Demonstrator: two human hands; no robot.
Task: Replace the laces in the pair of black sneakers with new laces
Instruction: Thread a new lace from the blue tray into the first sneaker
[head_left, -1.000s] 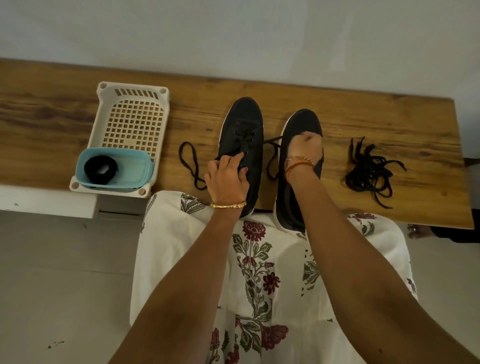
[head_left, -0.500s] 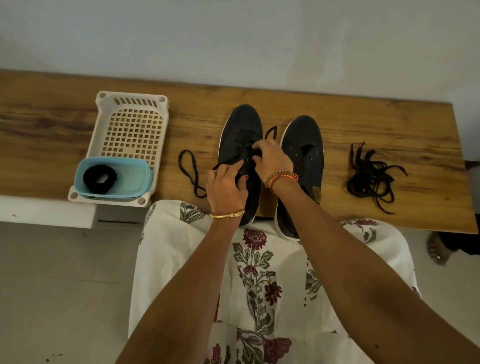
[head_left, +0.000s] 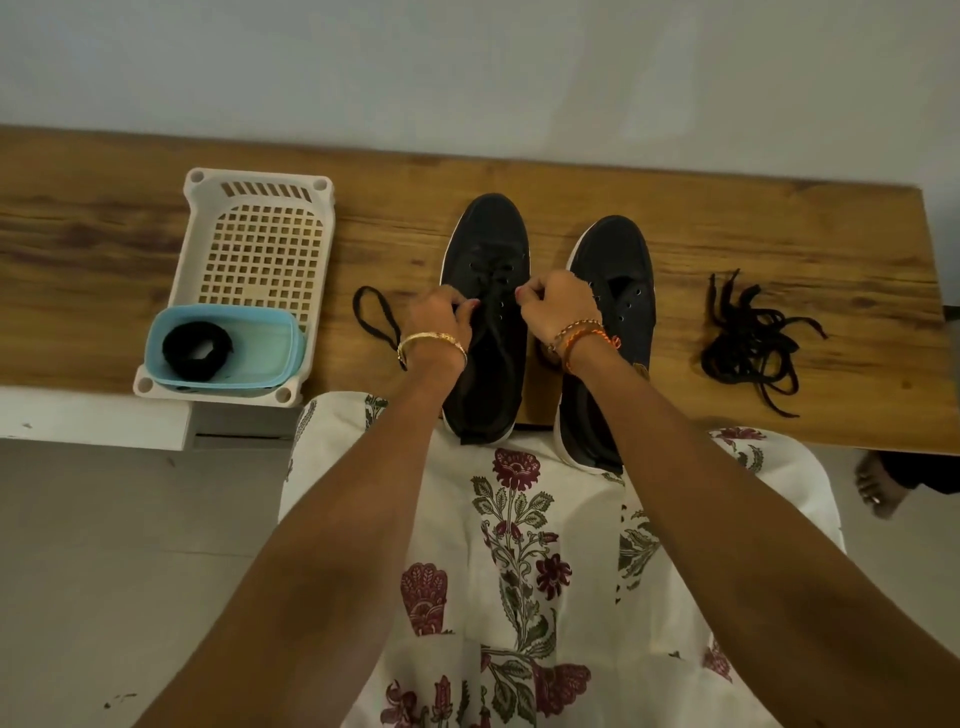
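Observation:
Two black sneakers stand side by side on the wooden bench, toes away from me. The left sneaker carries a partly threaded black lace; the right sneaker shows bare eyelets. My left hand pinches the lace at the left sneaker's left eyelet row, and a loop of that lace trails onto the bench. My right hand pinches the lace on the same shoe's right side. A tangle of loose black laces lies right of the shoes.
A white perforated basket sits at the left of the bench, holding a blue tub with a coiled black lace inside. A wall rises behind the bench. Another person's bare foot shows at the right edge.
My right hand left the right sneaker and came to the left sneaker's eyelets. My left hand shifted up to the left eyelet row. Both now pinch the lace.

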